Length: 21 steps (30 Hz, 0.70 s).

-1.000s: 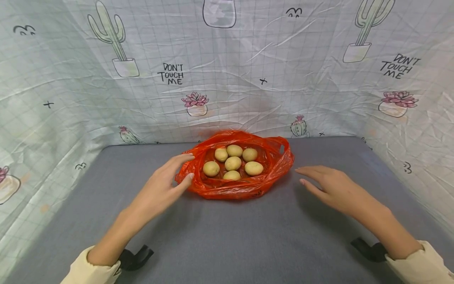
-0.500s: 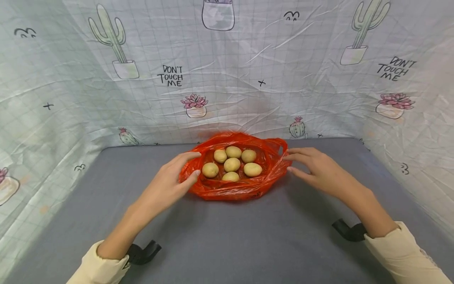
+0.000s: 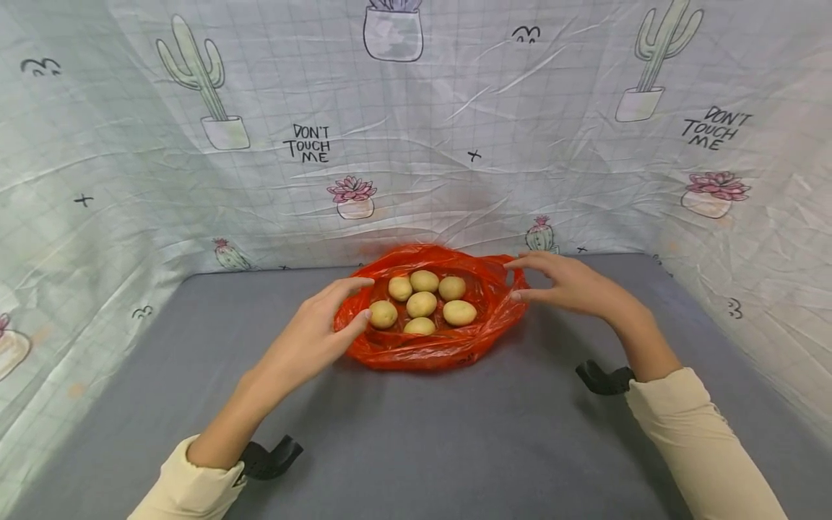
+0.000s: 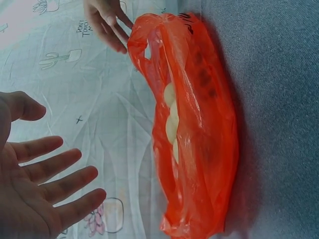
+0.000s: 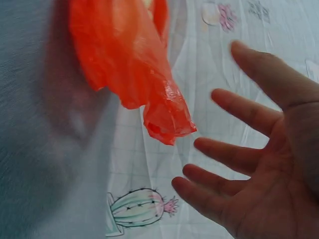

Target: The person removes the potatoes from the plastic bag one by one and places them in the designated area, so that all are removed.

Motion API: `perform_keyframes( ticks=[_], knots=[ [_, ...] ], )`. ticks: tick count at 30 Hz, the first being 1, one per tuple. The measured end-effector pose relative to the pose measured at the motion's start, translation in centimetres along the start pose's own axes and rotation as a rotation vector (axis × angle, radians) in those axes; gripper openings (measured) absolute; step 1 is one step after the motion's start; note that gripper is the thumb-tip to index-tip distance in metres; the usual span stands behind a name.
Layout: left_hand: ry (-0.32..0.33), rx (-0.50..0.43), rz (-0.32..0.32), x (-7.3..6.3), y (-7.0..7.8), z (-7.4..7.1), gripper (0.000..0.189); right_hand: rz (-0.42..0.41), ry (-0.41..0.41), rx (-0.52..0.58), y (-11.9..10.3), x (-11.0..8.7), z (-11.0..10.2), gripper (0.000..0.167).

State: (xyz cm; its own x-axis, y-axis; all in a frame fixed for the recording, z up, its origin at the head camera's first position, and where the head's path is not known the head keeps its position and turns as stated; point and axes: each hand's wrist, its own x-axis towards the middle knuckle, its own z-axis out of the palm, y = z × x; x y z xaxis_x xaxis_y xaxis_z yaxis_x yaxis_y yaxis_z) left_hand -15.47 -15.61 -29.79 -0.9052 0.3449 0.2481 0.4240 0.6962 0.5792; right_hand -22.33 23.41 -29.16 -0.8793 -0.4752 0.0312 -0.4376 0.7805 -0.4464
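A red plastic bag [image 3: 416,355] lies with its mouth spread wide on the grey table, several pale yellow potatoes [image 3: 422,305] loose inside. My left hand [image 3: 318,321] hovers over the bag's left edge, its fingers spread apart and holding nothing. In the left wrist view that same hand [image 4: 45,179] appears apart from the bag [image 4: 199,124]. At the bag's right end, my right hand [image 3: 568,283] reaches over the handle loop with thumb and fingers parted. The right wrist view shows its fingers extended beside the handle's tip [image 5: 169,119], with a gap between.
Behind and on both sides hangs a pale cloth [image 3: 429,188] printed with cactus drawings, meeting the back of the grey table [image 3: 442,448]. A black wrist mount [image 3: 273,458] sits on the left wrist and another black mount [image 3: 604,377] on the right.
My right hand has moved left and away from me, from beside the bag to over its right handle. The left hand has shifted slightly right over the bag's edge. The potatoes stay put.
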Motion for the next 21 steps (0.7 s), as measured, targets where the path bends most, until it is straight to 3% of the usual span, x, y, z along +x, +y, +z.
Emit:
perform_keyframes(
  ticks=[3, 11, 21],
  knots=[
    [-0.006, -0.007, 0.008, 0.1, 0.1, 0.0, 0.046, 0.014, -0.044, 0.042, 0.2, 0.8, -0.2, 0.059],
    [-0.007, -0.014, 0.038, 0.5, 0.5, 0.1, 0.045, -0.044, -0.152, 0.222, 2.1, 3.0, 0.1, 0.059],
    [-0.013, -0.011, 0.041, 0.5, 0.8, 0.0, 0.046, 0.047, -0.3, 0.398, 4.7, 5.4, 0.3, 0.061]
  ],
)
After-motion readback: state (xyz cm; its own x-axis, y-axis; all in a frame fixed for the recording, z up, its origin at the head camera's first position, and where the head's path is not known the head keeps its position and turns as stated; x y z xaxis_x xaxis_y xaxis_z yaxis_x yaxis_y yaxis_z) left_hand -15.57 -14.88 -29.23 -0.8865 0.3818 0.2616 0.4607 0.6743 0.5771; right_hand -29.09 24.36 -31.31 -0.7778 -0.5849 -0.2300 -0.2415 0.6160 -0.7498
